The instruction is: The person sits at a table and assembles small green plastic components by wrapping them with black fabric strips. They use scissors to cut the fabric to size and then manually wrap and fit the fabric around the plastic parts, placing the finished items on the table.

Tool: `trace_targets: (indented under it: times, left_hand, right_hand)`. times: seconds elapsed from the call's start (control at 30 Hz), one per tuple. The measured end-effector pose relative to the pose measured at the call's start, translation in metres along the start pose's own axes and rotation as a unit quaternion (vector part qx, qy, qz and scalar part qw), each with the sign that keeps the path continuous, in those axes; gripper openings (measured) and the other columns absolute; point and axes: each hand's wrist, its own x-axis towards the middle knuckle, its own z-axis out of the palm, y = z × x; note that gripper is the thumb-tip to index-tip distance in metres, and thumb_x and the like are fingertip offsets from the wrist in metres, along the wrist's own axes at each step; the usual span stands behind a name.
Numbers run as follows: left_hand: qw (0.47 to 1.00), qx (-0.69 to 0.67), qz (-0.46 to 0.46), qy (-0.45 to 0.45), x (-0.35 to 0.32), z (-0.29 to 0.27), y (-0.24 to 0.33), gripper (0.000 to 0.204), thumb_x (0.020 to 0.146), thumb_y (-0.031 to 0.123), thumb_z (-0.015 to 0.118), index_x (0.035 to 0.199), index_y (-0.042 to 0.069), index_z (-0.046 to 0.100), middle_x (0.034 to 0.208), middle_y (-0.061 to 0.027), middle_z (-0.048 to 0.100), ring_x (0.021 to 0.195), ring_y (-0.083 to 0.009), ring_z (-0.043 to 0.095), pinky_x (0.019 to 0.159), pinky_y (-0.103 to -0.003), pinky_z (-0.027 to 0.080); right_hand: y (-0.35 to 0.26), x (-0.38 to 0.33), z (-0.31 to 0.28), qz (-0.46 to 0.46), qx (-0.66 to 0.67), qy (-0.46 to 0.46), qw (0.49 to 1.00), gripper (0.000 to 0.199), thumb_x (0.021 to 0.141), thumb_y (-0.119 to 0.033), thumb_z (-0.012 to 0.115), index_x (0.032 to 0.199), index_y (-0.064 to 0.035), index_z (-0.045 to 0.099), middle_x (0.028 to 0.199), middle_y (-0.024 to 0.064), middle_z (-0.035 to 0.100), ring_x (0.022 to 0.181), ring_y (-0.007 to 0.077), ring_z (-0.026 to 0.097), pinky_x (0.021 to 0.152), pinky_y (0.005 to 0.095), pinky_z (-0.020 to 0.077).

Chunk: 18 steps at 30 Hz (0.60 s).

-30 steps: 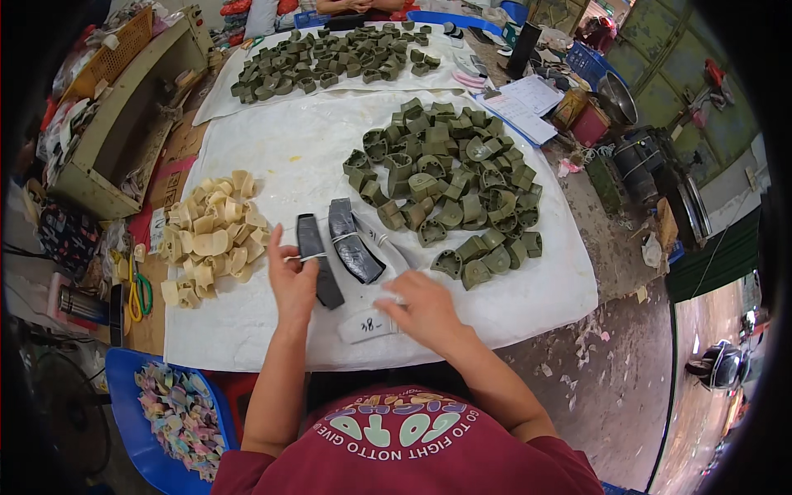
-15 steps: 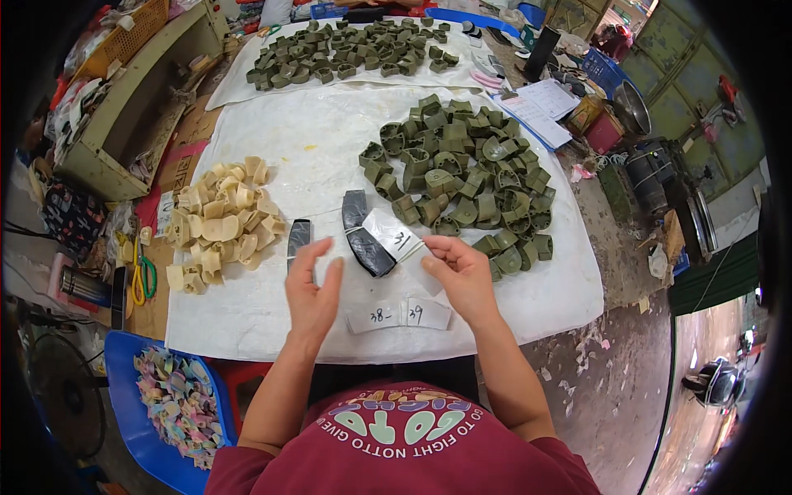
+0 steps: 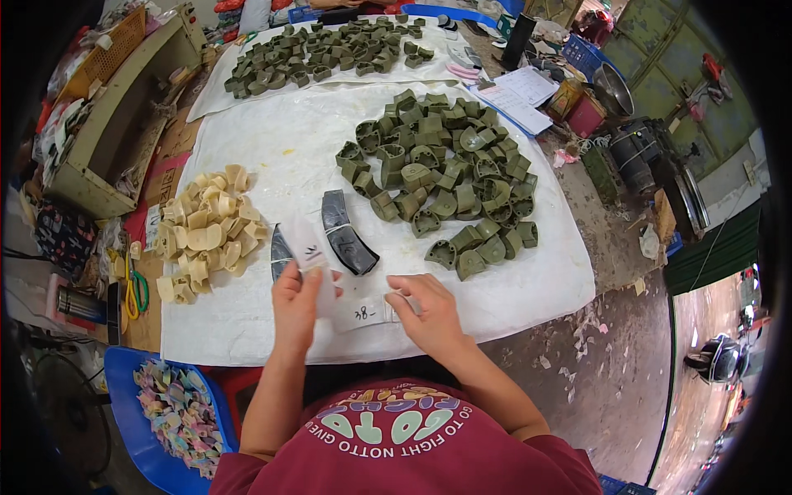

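My left hand [image 3: 299, 301] is closed on a slim stack of curved white paper pieces [image 3: 307, 239] with handwriting, held upright. My right hand [image 3: 429, 313] hovers over or touches the right end of a similar white paper piece [image 3: 356, 318] lying near the table's front edge. Its thumb and forefinger are parted, and the hand covers most of the right-hand paper. Beyond my hands lies a curved black bundle [image 3: 350, 243] with a thin band around it. Partly hidden behind the left hand's papers is a second black bundle [image 3: 280, 257].
Beige curved pieces [image 3: 206, 227] are heaped at the left, olive-green hollow pieces [image 3: 450, 177] at the right and more green ones [image 3: 326, 54] at the back. A blue tub [image 3: 124, 412] of scraps, scissors [image 3: 136, 289] and a clipboard [image 3: 516, 99] surround the white-covered table [image 3: 511, 305].
The white paper stack has passed from my right hand to my left, away from the black bundle. My right hand has moved down and left to the papers at the front. The view shifted slightly.
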Motion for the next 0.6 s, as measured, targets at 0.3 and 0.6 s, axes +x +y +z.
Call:
trace_targets:
  times: [0.3, 0.6]
  left_hand:
    - [0.991, 0.126, -0.019, 0.045, 0.017, -0.04, -0.016, 0.044, 0.089, 0.005, 0.054, 0.131, -0.002, 0.043, 0.097, -0.0138, 0.064, 0.072, -0.0172, 0.063, 0.06, -0.03, 0.053]
    - [0.806, 0.466, 0.363, 0.04, -0.002, -0.015, 0.014, 0.052, 0.084, 0.012, 0.066, 0.13, -0.003, 0.047, 0.104, -0.0169, 0.061, 0.097, -0.023, 0.061, 0.085, -0.036, 0.049]
  right_hand:
    - [0.006, -0.012, -0.007, -0.01, -0.143, -0.177, 0.974, 0.067, 0.07, -0.019, 0.076, 0.13, -0.0063, 0.049, 0.125, 0.0123, 0.053, 0.115, 0.0302, 0.048, 0.099, 0.0415, 0.0349]
    - [0.008, -0.006, -0.02, -0.101, -0.086, -0.13, 0.983, 0.063, 0.065, -0.005, 0.076, 0.124, -0.0077, 0.055, 0.118, 0.0099, 0.057, 0.109, 0.0304, 0.05, 0.095, 0.0409, 0.0396]
